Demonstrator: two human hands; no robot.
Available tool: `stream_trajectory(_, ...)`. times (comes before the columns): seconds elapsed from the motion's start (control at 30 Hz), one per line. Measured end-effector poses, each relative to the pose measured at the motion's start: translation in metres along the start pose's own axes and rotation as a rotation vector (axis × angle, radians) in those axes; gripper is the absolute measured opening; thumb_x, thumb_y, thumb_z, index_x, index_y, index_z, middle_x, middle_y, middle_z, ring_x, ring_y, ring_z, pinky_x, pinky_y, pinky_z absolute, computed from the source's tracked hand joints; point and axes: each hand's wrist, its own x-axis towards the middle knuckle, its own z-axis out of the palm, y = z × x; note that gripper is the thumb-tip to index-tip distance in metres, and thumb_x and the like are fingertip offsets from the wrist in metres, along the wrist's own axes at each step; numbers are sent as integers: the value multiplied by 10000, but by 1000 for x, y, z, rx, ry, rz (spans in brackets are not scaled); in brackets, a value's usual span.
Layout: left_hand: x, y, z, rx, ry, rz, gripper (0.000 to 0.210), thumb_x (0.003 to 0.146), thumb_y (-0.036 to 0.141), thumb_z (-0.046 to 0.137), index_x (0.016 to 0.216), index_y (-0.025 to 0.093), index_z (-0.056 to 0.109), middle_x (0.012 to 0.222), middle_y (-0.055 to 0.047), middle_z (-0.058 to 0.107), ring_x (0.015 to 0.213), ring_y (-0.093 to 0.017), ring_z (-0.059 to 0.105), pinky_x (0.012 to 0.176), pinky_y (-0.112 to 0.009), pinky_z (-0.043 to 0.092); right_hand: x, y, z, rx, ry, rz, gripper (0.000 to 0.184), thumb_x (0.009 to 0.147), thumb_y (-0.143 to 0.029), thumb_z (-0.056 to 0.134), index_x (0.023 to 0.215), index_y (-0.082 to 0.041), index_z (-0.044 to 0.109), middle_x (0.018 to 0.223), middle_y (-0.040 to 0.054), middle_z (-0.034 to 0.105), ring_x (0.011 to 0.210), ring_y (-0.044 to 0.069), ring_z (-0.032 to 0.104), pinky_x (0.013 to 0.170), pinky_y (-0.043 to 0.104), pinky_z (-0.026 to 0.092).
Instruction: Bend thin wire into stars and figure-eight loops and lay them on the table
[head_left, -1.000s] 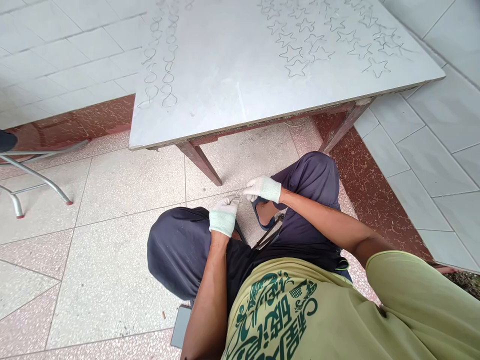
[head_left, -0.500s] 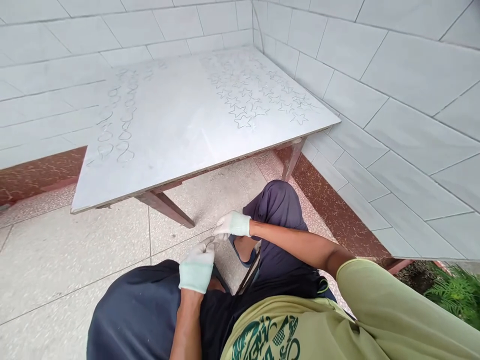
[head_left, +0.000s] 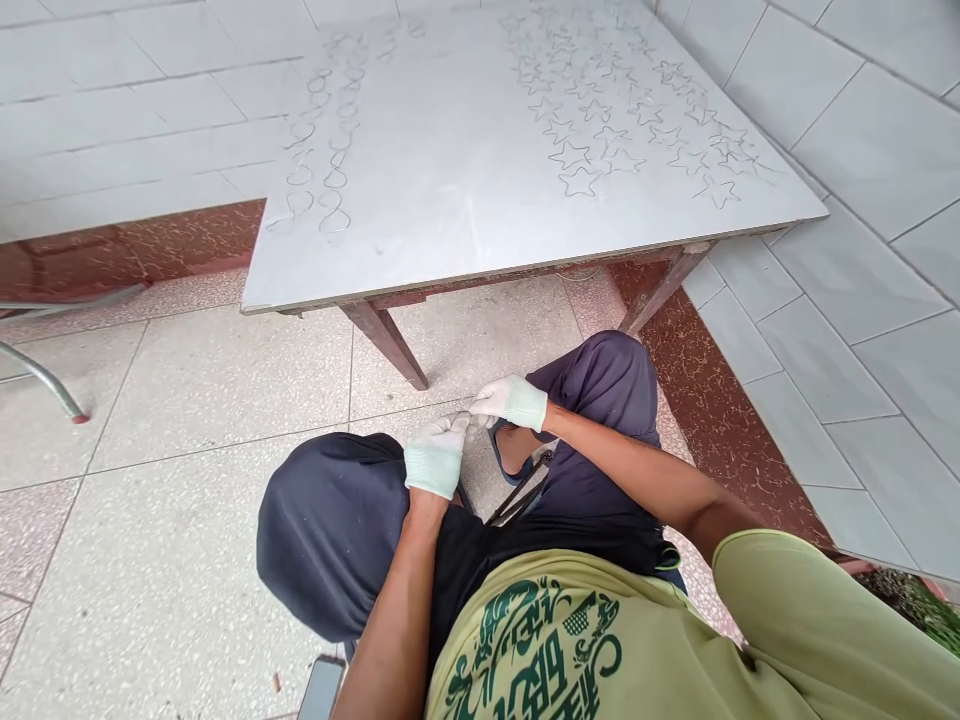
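Observation:
My left hand and my right hand, both in white gloves with pale green cuffs, meet above the gap between my knees. Thumbs and fingers are pinched together, fingertip to fingertip. Between them is a thin wire-like piece, mostly hidden by the gloves and too small to make out clearly. Beyond my hands stands a low white-topped table. Many thin wire stars lie on its right side. Along its left side run rows of looped wire shapes.
Wooden table legs stand just ahead of my hands. A phone-like object is by my left thigh. Curved metal tubing shows at far left on the speckled floor. Tiled walls border the table.
The view has swung left and down, so the table and hands appear further right and higher. The phone-like object and metal tubing have come into view. Both hands stay pinched together.

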Motion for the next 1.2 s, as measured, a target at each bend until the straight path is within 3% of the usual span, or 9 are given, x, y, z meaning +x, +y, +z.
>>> stream_trajectory(0.2, 1, -5, 1, 17, -60, -4, 244, 891, 425, 653, 802, 237, 780, 807, -26, 794, 809, -205, 708, 774, -275, 533, 1, -3, 2, -9, 8, 107, 237, 794, -321, 892, 679, -185, 735, 672, 26, 768, 631, 148, 715, 643, 224, 593)
stream_trajectory(0.43, -6, 1, -4, -189, -89, -37, 166, 848, 347, 679, 775, 217, 751, 734, -16, 768, 756, -182, 707, 741, -254, 535, -3, -10, 2, -55, -18, 145, 166, 796, -250, 873, 695, -194, 755, 676, 39, 770, 710, 205, 764, 669, 256, 604)
stream_trajectory(0.6, -6, -4, -12, -336, -137, -87, 143, 828, 343, 728, 859, 206, 755, 748, -24, 797, 721, -179, 744, 803, -275, 580, -8, -16, -1, -91, -72, 113, 237, 795, -294, 880, 668, -177, 718, 628, -19, 732, 612, 115, 704, 617, 189, 557)
stream_trajectory(0.77, -5, -5, -13, -310, -139, -121, 125, 856, 312, 707, 841, 196, 751, 716, -24, 789, 677, -182, 744, 776, -286, 594, -13, -19, 1, -183, -68, 60, 187, 859, -251, 826, 706, -178, 745, 681, -15, 754, 660, 123, 727, 647, 195, 567)
stream_trajectory(1.03, -8, -2, -13, -142, -135, -44, 250, 850, 440, 742, 866, 191, 764, 739, -49, 797, 724, -204, 750, 778, -306, 582, -12, -21, 1, -353, 44, -52, 139, 913, -276, 766, 991, -193, 847, 865, 35, 808, 868, 198, 768, 810, 267, 568)
stream_trajectory(1.2, -7, -4, -10, -132, -177, -53, 290, 814, 476, 780, 826, 187, 756, 726, -58, 796, 709, -209, 745, 762, -314, 582, -13, -16, 2, -571, 126, -173, 200, 987, -280, 663, 966, -223, 853, 886, 7, 804, 866, 167, 734, 815, 248, 513)
